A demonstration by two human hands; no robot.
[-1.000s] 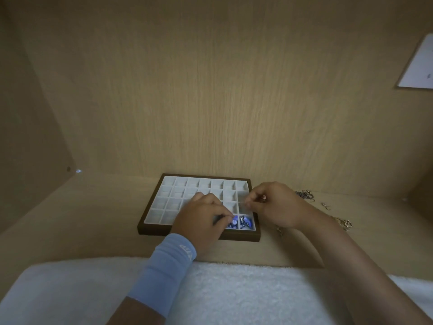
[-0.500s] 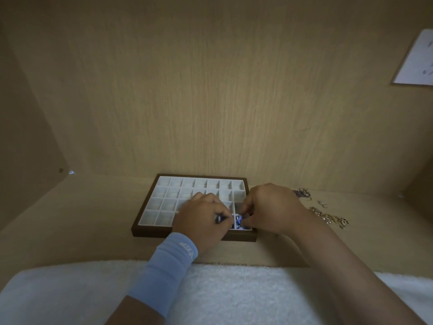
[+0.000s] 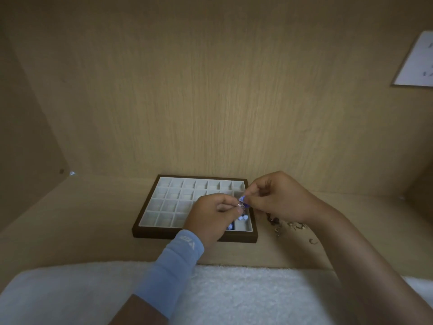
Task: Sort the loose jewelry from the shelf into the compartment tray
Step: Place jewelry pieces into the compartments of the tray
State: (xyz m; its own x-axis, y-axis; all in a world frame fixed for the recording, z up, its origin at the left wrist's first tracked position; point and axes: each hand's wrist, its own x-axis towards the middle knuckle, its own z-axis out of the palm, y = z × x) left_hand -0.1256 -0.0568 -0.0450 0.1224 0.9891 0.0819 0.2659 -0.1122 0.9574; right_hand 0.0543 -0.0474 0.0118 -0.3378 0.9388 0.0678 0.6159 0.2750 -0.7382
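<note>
Now, step in hand: both hands hold one small blue piece above the tray's right side; it seems they are parting or straightening it before it goes into a cell.
Left hand: fingertips pinched together on the piece's silvery lower end.
Right hand: thumb and forefinger pinched on its blue upper end.
Doing it well: keep the piece low over the tray, so a slip lands inside; ease the ends apart gently, then free one pinch at a time.
Look of the piece: tiny, blue-violet stones on pale metal; finer detail too small to tell.
Tray: white grid in dark frame, mostly bare; blue bits lie toward its 4 o'clock corner.
Loose jewelry: on the shelf at 3 o'clock of the tray, near it.
</note>
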